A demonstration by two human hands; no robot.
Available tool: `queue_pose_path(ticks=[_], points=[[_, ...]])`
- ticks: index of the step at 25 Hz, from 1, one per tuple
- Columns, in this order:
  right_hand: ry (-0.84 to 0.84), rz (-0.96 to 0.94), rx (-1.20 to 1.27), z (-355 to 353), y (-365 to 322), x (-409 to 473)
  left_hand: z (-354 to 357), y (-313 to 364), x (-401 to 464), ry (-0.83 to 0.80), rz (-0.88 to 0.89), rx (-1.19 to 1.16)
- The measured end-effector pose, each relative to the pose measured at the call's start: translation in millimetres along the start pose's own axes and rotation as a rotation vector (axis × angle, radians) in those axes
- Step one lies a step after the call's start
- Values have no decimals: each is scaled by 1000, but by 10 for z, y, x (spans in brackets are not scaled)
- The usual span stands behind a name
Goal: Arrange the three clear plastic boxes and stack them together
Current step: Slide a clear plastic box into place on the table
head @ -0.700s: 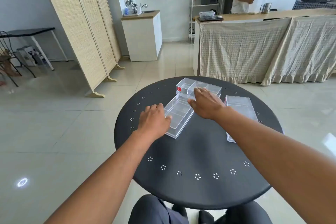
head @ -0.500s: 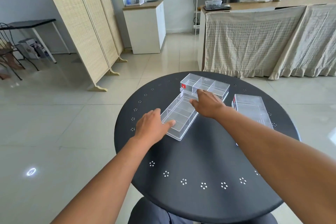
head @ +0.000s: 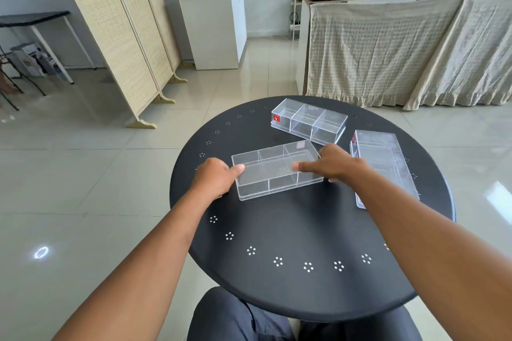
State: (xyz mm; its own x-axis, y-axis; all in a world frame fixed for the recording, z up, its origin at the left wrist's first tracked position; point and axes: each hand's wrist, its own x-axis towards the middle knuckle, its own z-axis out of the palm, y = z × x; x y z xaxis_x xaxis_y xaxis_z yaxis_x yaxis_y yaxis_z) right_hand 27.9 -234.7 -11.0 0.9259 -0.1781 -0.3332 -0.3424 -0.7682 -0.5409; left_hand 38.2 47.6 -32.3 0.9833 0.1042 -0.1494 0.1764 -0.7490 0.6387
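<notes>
Three clear plastic divided boxes lie on a round black table (head: 291, 279). The near box (head: 273, 171) sits crosswise in the middle, held at both short ends: my left hand (head: 214, 178) grips its left end with the thumb on the rim, and my right hand (head: 336, 163) grips its right end. A second box (head: 309, 120) with a red label lies behind it toward the far edge. The third box (head: 381, 160) lies lengthwise at the right, partly hidden by my right forearm.
A woven folding screen (head: 122, 28) stands at the left, a white cabinet (head: 214, 28) behind it. A cloth-draped counter (head: 401, 44) runs across the back right, with a person standing behind it. My knees show below the table's front edge.
The near box has been turned from a diagonal lie to crosswise and drawn away from the labelled box. Both hands have closed on its ends.
</notes>
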Motion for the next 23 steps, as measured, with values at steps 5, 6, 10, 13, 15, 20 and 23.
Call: queue_pose_path(ticks=[5, 6, 10, 13, 15, 20, 23], points=[[53, 28, 349, 131, 140, -165, 159, 64, -93, -95, -121, -331], [66, 56, 442, 156, 166, -166, 179, 71, -98, -77, -121, -348], [60, 156, 776, 163, 216, -221, 167, 127, -217, -14, -91, -373], [63, 109, 853, 89, 185, -271, 101, 190, -251, 38, -12, -448], [54, 31, 874, 34, 184, -319, 51, 216, -225, 42, 44, -454], [112, -106, 854, 49, 271, -372, -6, 241, -281, 71, 200, -460], [189, -156, 817, 170, 332, -404, 71, 144, -367, 85, 218, -457]])
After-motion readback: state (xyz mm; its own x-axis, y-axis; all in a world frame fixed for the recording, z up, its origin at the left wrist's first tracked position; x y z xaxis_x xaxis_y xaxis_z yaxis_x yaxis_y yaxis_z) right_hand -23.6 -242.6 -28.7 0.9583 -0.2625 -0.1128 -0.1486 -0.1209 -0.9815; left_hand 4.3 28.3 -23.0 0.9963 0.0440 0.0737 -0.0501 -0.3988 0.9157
